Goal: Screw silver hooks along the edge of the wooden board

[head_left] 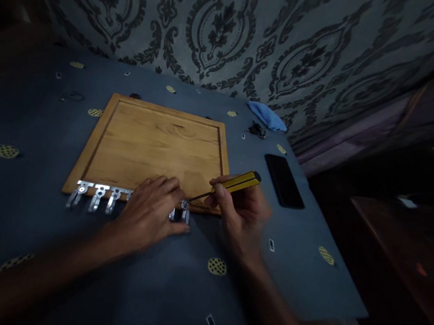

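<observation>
A framed wooden panel (162,143) lies flat on the table, with a row of shiny metal hooks (98,198) along its near edge. My left hand (148,206) covers the middle of the row, its fingers and thumb closed about the rightmost hook (184,213). In my right hand (244,211) is a screwdriver (236,182) with a yellow and black handle. It slants down to the left, and its tip meets the top of that rightmost hook. Whether a screw sits under the tip is too small to tell.
A black phone (284,181) lies right of the panel on the blue patterned tablecloth (286,272). Behind it are a blue cloth (267,116) and a small dark object (258,130). At the back left is a thin dark item (71,96). A patterned wall (222,26) borders the table.
</observation>
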Available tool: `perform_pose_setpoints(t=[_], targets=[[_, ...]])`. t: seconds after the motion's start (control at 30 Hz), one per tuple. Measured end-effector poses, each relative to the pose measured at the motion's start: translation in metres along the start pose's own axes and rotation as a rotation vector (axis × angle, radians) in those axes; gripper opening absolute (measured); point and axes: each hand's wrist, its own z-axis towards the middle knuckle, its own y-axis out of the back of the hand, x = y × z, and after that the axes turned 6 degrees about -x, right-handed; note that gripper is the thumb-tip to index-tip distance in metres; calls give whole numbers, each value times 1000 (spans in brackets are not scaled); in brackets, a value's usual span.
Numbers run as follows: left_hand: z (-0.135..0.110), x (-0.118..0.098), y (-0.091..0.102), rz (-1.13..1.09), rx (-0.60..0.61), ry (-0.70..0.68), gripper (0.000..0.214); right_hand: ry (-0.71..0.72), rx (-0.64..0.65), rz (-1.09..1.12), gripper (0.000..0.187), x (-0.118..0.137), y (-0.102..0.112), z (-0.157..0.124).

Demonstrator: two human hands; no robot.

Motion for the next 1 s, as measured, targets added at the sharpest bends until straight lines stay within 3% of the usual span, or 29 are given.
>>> perform_pose_setpoints(t=[0.17,0.4,0.57,0.73,1.0], targets=[[0,1,0,9,1,-1,45,-96,33,110,22,14,-4,6],[-1,3,-4,18,-37,-18,45,-149,215,131,30,21,4,13],[-1,3,-3,9,-24,-13,47,-156,165,147,25,22,2,15],[-1,1,-2,20,-16,-2,43,-195,151,136,32,24,0,17],[2,0,0,37,31,23,43,-159,337,148,33,28,5,26]])
